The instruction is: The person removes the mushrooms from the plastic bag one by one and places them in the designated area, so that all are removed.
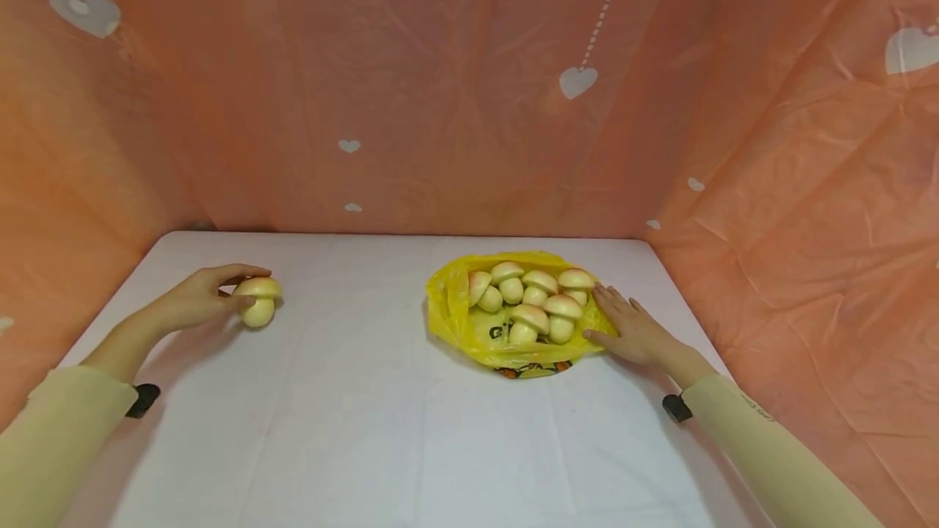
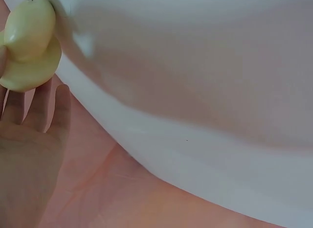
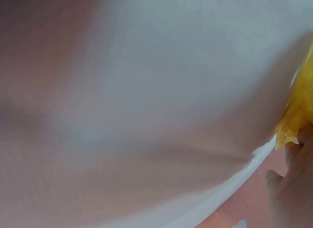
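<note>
White cloth-covered tabletop (image 1: 352, 430), faint creases, rounded back corners. Yellow plastic bag (image 1: 450, 312) lies directly on it, right of centre, mouth open, crumpled rim, printed patch (image 1: 534, 370) at front edge. Six mushroom-shaped models (image 1: 563, 307) sit inside bag. One more mushroom-shaped model (image 1: 260, 290) at far left; contact with cloth unclear.

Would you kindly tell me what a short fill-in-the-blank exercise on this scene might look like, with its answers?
1. The left hand holds one ____-shaped piece.
2. The right hand touches the edge of a plastic bag whose colour is ____.
3. In the bag's opening, ____ similar pieces can be counted.
4. The largest pale shapes printed on the backdrop are ____.

Missing words: mushroom; yellow; six; hearts.
</note>
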The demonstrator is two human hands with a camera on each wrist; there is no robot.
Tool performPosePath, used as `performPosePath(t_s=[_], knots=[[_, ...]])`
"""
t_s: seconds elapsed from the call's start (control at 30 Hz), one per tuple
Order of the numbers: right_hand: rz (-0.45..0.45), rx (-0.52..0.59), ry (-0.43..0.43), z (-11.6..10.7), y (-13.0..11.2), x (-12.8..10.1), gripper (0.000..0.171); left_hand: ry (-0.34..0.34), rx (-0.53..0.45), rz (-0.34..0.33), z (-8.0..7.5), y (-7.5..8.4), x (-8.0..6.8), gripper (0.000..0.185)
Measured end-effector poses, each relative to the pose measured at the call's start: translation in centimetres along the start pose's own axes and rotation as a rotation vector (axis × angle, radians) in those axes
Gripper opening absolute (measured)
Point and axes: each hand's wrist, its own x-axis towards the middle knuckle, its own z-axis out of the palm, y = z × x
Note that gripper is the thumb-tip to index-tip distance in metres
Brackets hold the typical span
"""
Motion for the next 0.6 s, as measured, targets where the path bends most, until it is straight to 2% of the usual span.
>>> performPosePath(t_s=[0.23,0.47,0.6], knots=[[0.002,0.003,-0.003,-0.02,0.08,-0.01,0.091,0.013,-0.006,0.002,0.30,-0.63,-0.17,0.047],[0.002,0.001,-0.001,-0.16,-0.06,-0.02,0.091,0.084,0.019,0.070,0.50,-1.01,-0.34,0.044],[-0.001,0.000,-0.002,-0.04,0.04,-0.04,0.091,0.093,0.015,0.082,0.50,-0.99,-0.43,0.045]])
